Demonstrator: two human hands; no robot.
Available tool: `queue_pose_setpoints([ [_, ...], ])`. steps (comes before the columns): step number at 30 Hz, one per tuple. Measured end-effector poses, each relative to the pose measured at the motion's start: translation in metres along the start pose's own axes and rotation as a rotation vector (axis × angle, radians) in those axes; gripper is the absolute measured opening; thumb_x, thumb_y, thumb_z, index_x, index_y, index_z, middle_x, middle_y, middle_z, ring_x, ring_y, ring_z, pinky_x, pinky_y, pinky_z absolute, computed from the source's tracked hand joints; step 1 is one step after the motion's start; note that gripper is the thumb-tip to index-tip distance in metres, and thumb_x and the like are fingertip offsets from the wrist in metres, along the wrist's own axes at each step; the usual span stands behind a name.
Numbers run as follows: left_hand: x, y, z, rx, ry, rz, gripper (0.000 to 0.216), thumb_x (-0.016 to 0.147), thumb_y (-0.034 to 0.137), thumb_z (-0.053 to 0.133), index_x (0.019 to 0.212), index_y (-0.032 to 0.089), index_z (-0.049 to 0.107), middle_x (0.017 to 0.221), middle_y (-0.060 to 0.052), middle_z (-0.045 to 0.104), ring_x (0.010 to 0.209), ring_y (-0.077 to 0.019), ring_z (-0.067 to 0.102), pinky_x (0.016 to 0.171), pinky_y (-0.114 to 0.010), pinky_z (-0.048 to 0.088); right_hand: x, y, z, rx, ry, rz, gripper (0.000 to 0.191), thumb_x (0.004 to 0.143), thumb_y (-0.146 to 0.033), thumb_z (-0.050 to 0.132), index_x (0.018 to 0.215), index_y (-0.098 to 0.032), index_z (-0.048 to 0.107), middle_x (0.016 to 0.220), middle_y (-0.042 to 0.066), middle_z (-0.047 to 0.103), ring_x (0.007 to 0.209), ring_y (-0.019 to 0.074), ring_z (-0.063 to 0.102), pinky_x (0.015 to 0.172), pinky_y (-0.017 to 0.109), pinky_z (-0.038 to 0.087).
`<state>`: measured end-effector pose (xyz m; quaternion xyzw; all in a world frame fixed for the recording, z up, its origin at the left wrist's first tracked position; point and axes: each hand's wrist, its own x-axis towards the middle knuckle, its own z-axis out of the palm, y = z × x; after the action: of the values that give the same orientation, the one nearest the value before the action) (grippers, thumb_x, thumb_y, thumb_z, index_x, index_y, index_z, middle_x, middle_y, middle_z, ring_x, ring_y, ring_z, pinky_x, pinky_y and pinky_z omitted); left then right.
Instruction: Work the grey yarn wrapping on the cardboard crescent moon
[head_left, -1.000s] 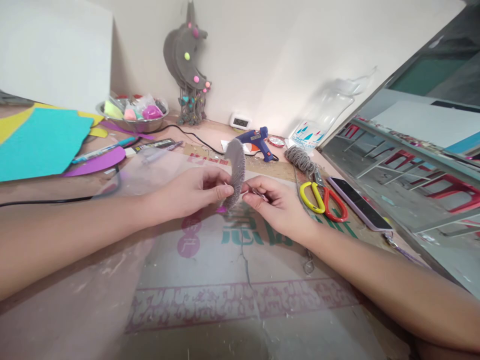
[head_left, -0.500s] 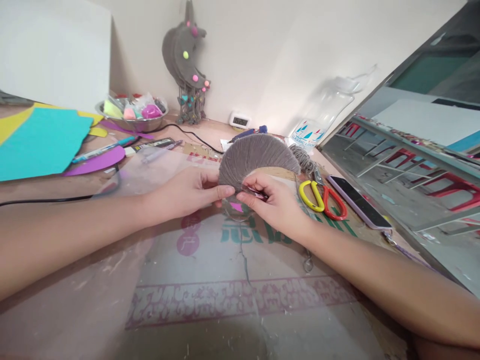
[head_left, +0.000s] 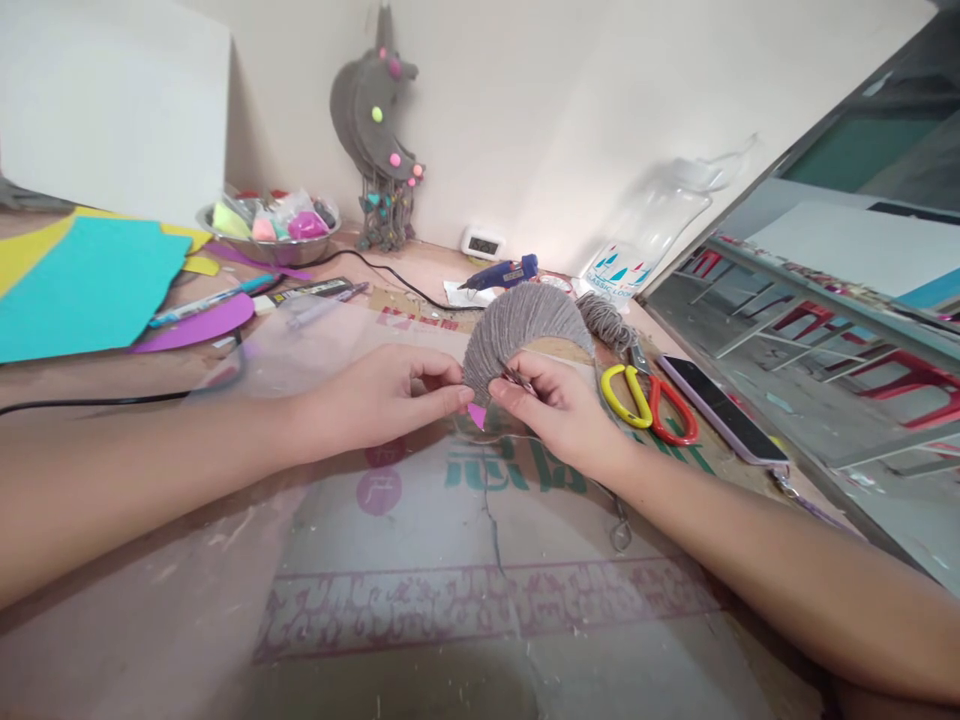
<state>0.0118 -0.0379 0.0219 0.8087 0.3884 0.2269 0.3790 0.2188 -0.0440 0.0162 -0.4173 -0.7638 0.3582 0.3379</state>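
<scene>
A crescent wrapped in grey yarn [head_left: 529,318] is held up above the table, its curved back upward. My left hand [head_left: 409,395] pinches its lower left edge between thumb and fingers. My right hand [head_left: 559,405] is closed at the inner side of the same end, apparently on the yarn too, though its curled fingers hide what lies inside. A small bare magenta tip [head_left: 477,414] pokes out below the wrapping. A loose strand of yarn [head_left: 619,536] trails from beneath my right hand onto the plastic-covered surface.
Right of the hands lie scissors [head_left: 651,400], a phone [head_left: 724,408] and a yarn bundle [head_left: 606,322]. Behind are a blue glue gun [head_left: 501,273], a small clock [head_left: 482,243] and a clear bottle [head_left: 649,225]. Coloured sheets [head_left: 90,285] and a metal bowl [head_left: 274,247] stand left.
The crescent has turned and shifted slightly right and down, so the glue gun behind it shows more. My left hand has slid a little right with it.
</scene>
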Motion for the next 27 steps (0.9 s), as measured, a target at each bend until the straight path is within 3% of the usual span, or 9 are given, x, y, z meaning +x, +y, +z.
queue_pose_setpoints([
  [6, 0.001, 0.001, -0.001, -0.036, 0.001, 0.057, 0.027, 0.087, 0.039, 0.051, 0.074, 0.018, 0.06, 0.059, 0.004, 0.055, 0.051, -0.008, 0.048, 0.049, -0.02, 0.037, 0.001, -0.002, -0.001, 0.052, -0.033, -0.018, 0.025, 0.088, -0.033, 0.052, 0.07, -0.019, 0.042, 0.061, -0.006, 0.03, 0.052, 0.0068, 0.027, 0.047, 0.021, 0.024],
  [11, 0.004, -0.004, -0.006, -0.11, 0.073, 0.059, 0.039, 0.092, 0.045, 0.039, 0.073, 0.016, 0.057, 0.071, 0.0, 0.058, 0.063, -0.0101, 0.052, 0.055, -0.021, 0.04, 0.001, -0.001, -0.002, 0.088, -0.11, 0.015, 0.022, 0.088, -0.034, 0.051, 0.074, -0.018, 0.045, 0.062, -0.005, 0.034, 0.055, 0.0072, 0.031, 0.049, 0.021, 0.026],
  [17, 0.007, -0.001, -0.007, -0.083, 0.08, -0.002, 0.033, 0.09, 0.036, 0.043, 0.066, 0.016, 0.052, 0.06, 0.003, 0.049, 0.052, -0.0079, 0.044, 0.05, -0.021, 0.034, 0.0, 0.002, 0.001, 0.067, -0.099, 0.006, 0.018, 0.088, -0.034, 0.052, 0.079, -0.018, 0.049, 0.063, -0.006, 0.04, 0.052, 0.0064, 0.034, 0.049, 0.02, 0.031],
  [22, 0.007, -0.002, -0.007, -0.033, 0.148, -0.063, 0.032, 0.088, 0.036, 0.042, 0.065, 0.017, 0.052, 0.063, 0.001, 0.054, 0.057, -0.0105, 0.048, 0.05, -0.022, 0.034, -0.005, 0.001, -0.004, -0.331, 0.015, -0.195, 0.021, 0.087, -0.036, 0.054, 0.096, -0.017, 0.056, 0.081, 0.002, 0.06, 0.069, 0.0124, 0.053, 0.064, 0.025, 0.042],
  [27, 0.007, -0.005, -0.007, -0.022, 0.176, -0.066, 0.031, 0.087, 0.036, 0.042, 0.065, 0.018, 0.052, 0.064, -0.001, 0.056, 0.06, -0.0118, 0.05, 0.05, -0.022, 0.034, -0.008, 0.002, -0.01, -0.686, 0.031, -0.426, 0.026, 0.091, -0.035, 0.049, 0.107, -0.016, 0.059, 0.085, 0.007, 0.064, 0.076, 0.0178, 0.058, 0.07, 0.031, 0.044],
])
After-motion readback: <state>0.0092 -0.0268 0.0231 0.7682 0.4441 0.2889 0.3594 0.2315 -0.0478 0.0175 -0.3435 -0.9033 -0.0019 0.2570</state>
